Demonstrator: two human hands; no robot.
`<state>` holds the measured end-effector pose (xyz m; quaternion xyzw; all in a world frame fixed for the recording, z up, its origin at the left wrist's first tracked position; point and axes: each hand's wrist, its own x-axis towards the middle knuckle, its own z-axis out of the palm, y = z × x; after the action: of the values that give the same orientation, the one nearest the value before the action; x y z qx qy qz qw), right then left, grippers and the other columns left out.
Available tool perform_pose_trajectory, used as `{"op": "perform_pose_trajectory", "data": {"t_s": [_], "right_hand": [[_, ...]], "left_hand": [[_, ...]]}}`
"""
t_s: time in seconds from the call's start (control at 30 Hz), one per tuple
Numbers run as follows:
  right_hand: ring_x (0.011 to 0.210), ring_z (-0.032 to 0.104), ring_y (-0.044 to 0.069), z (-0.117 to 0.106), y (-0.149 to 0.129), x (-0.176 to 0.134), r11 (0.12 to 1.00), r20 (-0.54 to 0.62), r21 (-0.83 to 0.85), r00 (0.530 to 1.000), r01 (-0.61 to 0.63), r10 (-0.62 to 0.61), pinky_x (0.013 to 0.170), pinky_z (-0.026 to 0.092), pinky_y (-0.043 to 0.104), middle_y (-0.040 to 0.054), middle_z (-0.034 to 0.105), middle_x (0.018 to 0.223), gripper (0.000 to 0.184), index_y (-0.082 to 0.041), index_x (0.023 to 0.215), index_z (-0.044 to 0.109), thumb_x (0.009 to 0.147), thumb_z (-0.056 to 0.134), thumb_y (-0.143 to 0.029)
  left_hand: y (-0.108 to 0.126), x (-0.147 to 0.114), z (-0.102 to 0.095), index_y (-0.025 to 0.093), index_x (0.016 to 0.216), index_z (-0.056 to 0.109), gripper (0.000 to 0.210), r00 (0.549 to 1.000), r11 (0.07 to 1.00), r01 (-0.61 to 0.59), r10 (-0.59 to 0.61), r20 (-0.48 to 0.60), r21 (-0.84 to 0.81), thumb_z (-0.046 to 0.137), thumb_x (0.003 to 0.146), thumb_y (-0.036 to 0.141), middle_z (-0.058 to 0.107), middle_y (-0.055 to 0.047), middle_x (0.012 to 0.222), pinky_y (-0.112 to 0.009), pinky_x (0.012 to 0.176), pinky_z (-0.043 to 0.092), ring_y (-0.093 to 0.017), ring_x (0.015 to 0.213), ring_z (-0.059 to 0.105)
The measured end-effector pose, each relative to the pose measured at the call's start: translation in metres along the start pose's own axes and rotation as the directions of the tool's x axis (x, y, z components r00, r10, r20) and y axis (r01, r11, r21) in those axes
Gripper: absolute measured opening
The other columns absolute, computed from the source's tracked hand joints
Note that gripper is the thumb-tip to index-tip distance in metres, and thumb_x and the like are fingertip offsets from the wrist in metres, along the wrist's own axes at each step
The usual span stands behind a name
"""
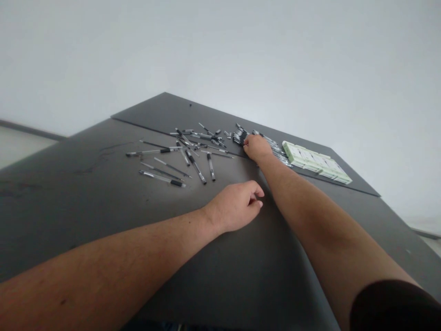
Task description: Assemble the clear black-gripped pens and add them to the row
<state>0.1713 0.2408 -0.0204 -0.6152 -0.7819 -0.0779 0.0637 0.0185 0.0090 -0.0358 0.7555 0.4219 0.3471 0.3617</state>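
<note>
My right hand (257, 147) reaches to the far side of the table, fingers bent down against a pile of clear pens with black grips (240, 135). Its fingertips are closed, and what they pinch is hidden. More pens (280, 154) lie in a row beyond and to the right of that hand. Low over the table, nearer to me, is my left hand (237, 204), with nothing visible in it. Its fingers are loosely curled, and a gap shows between thumb and forefinger. In front of it lie a loose pen (211, 166) and another pen (196, 168).
Pale green and white boxes (315, 161) stand in a row on the right. Loose pen parts, refills (172, 168) and small caps (227, 134) are scattered at centre left. A seam crosses the dark grey table (86, 184), and a white wall (220, 55) stands behind.
</note>
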Motion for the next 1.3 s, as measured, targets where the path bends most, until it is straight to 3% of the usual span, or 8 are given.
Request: {"op": "perform_pose_trajectory", "data": {"t_s": [0.27, 0.5, 0.67, 0.83, 1.03, 1.3], "right_hand": [[0.121, 0.075, 0.033, -0.004, 0.000, -0.007, 0.999, -0.051, 0.036, 0.998, 0.036, -0.034, 0.110, 0.055, 0.040, 0.0215, 0.081, 0.133, 0.030, -0.015, 0.122, 0.085, 0.101, 0.064, -0.020], [0.118, 0.075, 0.031, -0.043, 0.029, -0.073, 0.993, -0.138, 0.072, 0.987, 0.095, -0.084, 0.107, 0.055, 0.040, 0.0161, 0.084, 0.123, 0.031, -0.017, 0.119, 0.083, 0.104, 0.058, -0.026], [0.091, 0.076, 0.027, -0.063, 0.083, -0.136, 0.967, -0.145, 0.236, 0.981, -0.092, 0.129, 0.086, 0.057, 0.038, 0.0106, 0.085, 0.102, 0.030, -0.020, 0.114, 0.084, 0.099, 0.062, -0.033], [0.082, 0.073, 0.025, -0.057, 0.119, -0.176, 0.931, -0.127, 0.301, 0.960, -0.204, 0.251, 0.079, 0.055, 0.037, 0.0094, 0.084, 0.093, 0.029, -0.020, 0.110, 0.085, 0.094, 0.066, -0.036], [0.099, 0.078, 0.029, -0.043, 0.137, -0.188, 0.949, -0.080, 0.236, 0.969, -0.211, 0.235, 0.088, 0.057, 0.039, 0.0112, 0.087, 0.108, 0.031, -0.021, 0.117, 0.085, 0.097, 0.064, -0.033], [0.098, 0.078, 0.030, -0.063, 0.195, -0.193, 0.927, -0.090, 0.120, 0.926, -0.354, 0.366, 0.087, 0.057, 0.040, 0.0134, 0.087, 0.107, 0.033, -0.020, 0.121, 0.086, 0.098, 0.065, -0.032]], "left_hand": [[0.000, 0.000, 0.001, 0.024, 0.112, 0.076, 0.016, 1.000, 1.000, 0.000, 0.000, 0.005, -0.001, 0.070, 0.097, 0.021, 0.086, -0.004, 0.102, -0.040, 0.092, 0.062, -0.024, 0.094, 0.082], [-0.001, -0.001, 0.001, 0.023, 0.107, 0.076, 0.014, 0.999, 0.999, -0.036, 0.035, 0.032, 0.035, 0.069, 0.096, 0.019, 0.086, -0.004, 0.101, -0.038, 0.089, 0.061, -0.024, 0.094, 0.082], [-0.003, -0.001, 0.000, 0.023, 0.103, 0.077, 0.013, 0.995, 0.993, -0.087, 0.083, 0.058, 0.085, 0.067, 0.096, 0.017, 0.085, -0.003, 0.097, -0.036, 0.084, 0.058, -0.022, 0.091, 0.080], [-0.003, -0.001, -0.002, 0.023, 0.098, 0.077, 0.010, 0.990, 0.982, -0.125, 0.113, 0.087, 0.145, 0.068, 0.096, 0.018, 0.084, -0.002, 0.095, -0.034, 0.081, 0.056, -0.021, 0.089, 0.078], [-0.004, -0.002, -0.003, 0.024, 0.100, 0.077, 0.011, 0.991, 0.983, -0.118, 0.106, 0.087, 0.143, 0.067, 0.096, 0.019, 0.083, -0.001, 0.094, -0.032, 0.079, 0.055, -0.020, 0.088, 0.078], [-0.003, -0.004, -0.006, 0.024, 0.102, 0.077, 0.013, 0.987, 0.975, -0.127, 0.106, 0.123, 0.179, 0.066, 0.096, 0.023, 0.083, -0.001, 0.095, -0.033, 0.080, 0.054, -0.020, 0.089, 0.078]]}}
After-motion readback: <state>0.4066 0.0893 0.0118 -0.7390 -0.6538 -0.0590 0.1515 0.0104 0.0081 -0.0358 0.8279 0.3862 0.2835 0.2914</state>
